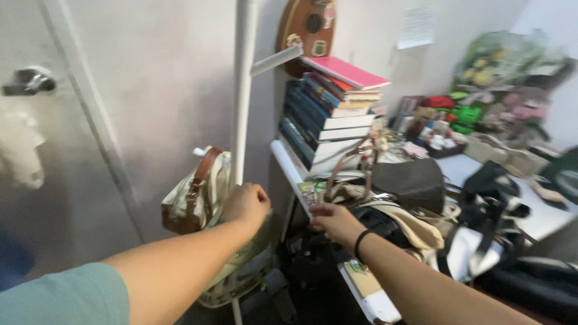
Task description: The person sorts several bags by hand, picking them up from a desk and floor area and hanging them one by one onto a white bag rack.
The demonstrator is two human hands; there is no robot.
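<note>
Head view, left to right: door handle (27,81) at nine o'clock, well apart. Left hand (245,204), grip curled shut around white coat-stand pole (242,90), just beside cream bag with brown strap (195,195) hanging at its eight o'clock. Right hand (336,221), grip part open, fingers resting on tan bag (415,232) at table (370,298) edge. Stack of books (331,114) at twelve o'clock; black bag (412,180) at two o'clock.

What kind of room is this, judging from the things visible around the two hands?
Probably a lived-in bedroom or small home room. A stack of books sits on a cluttered table, bags hang on a white coat stand, and a door is close by.
</note>
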